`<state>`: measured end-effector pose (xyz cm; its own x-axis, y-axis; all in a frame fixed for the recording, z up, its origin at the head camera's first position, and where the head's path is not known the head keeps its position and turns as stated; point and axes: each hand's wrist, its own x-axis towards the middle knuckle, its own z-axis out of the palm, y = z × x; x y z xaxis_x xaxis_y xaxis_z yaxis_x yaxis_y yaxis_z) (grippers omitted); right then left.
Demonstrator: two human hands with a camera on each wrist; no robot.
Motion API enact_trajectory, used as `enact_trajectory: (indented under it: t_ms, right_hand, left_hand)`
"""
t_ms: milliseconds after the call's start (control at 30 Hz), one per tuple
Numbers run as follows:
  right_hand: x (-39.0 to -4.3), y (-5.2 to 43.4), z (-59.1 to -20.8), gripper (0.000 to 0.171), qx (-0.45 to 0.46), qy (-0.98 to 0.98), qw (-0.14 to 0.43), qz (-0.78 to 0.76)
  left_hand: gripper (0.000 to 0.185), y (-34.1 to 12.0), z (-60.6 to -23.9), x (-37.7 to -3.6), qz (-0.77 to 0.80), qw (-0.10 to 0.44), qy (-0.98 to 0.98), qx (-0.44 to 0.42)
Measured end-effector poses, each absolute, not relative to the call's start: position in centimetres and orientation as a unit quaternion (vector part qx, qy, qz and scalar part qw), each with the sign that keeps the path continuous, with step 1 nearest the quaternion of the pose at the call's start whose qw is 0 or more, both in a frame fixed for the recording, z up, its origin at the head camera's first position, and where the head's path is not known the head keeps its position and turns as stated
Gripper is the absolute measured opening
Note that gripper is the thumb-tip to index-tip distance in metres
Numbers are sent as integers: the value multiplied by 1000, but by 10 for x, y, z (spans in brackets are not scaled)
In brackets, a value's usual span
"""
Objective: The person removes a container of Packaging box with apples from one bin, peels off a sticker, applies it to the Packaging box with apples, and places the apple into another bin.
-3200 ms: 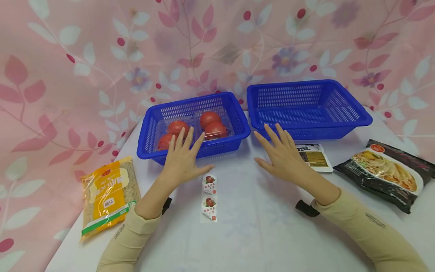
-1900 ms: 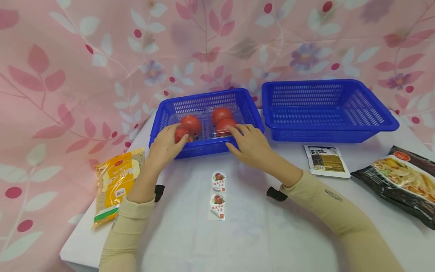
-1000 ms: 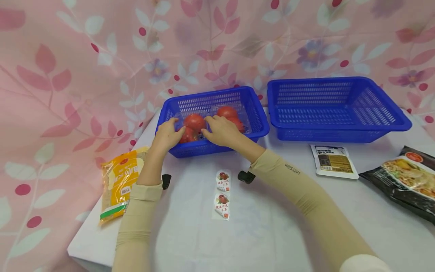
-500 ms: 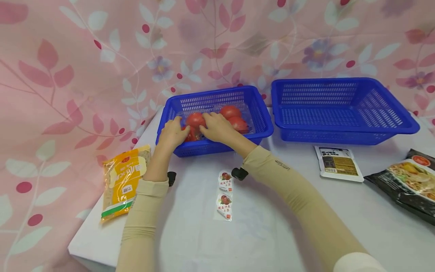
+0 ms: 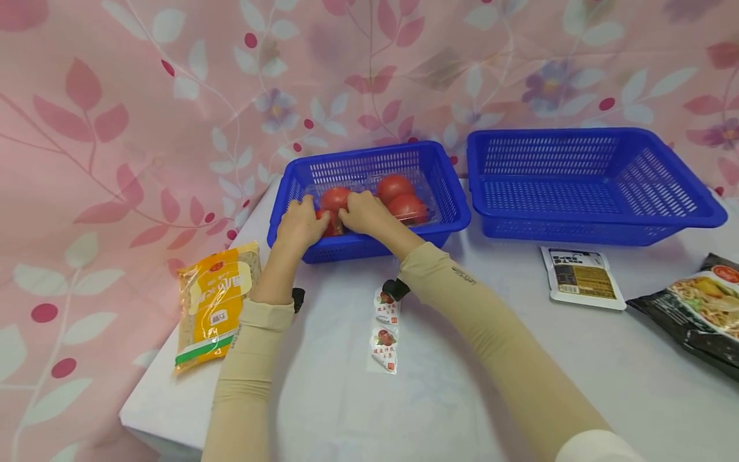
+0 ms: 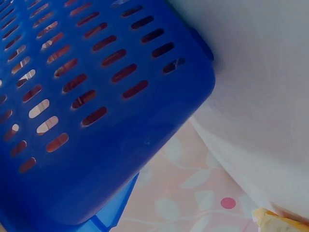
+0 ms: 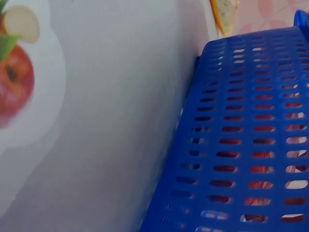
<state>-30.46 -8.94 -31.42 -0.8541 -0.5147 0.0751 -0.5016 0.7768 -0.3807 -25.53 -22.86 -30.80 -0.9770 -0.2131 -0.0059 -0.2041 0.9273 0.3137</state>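
Both hands reach into the left blue basket (image 5: 453, 199), one on each side of the left clear plastic box, which holds red round fruits (image 5: 336, 197). The left hand (image 5: 301, 223) grips the box's left side with curled fingers, and the right hand (image 5: 365, 212) grips its right side. Their fingertips are partly hidden. Beside it, a second clear box (image 5: 428, 190) with two red fruits lies in the same basket. Both wrist views show mostly the basket's slotted wall (image 6: 159, 104), with red showing through the slots; no hand is clearly visible there.
A blue basket (image 5: 594, 221) stands to the right. In front lie a white-and-gold packet (image 5: 583, 277) and a black noodle bag (image 5: 701, 308). A strip of fruit stickers (image 5: 385, 346) lies mid-table, partly under the right wrist's camera. A yellow bag (image 5: 216, 301) lies left.
From spread above the table, both hands moved into the left basket. The right hand went from the right box to the left one, and the fingers curled in around it. The view shifted slightly.
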Motion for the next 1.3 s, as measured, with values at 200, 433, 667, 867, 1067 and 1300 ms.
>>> enact_trajectory:
  t_ms: [200,433,667,867,1067,1300]
  right_hand:
    - [-308,-96,-314,34,-262,948,28,-179]
    - [-318,-101,-314,53,-271,936,70,-212]
    - [-324,-101,-315,57,-261,927,90,-255]
    - [-323,-98,-319,48,-263,922,80,-272]
    - [-324,-95,-323,50,-255,922,74,-283]
    - [-326,-91,-323,48,-263,918,59,-289]
  left_hand:
    - [69,-229,-305,-255,-143,1,-984,107]
    - [78,-239,-302,-260,-140,-48,-986,81]
    - [87,-246,-303,-264,-164,-95,-979,74]
    - [94,-247,-309,-264,-188,-95,-975,74]
    - [87,-246,-313,-265,-203,-77,-975,48]
    - [81,-242,-310,-267,-204,-56,-977,30]
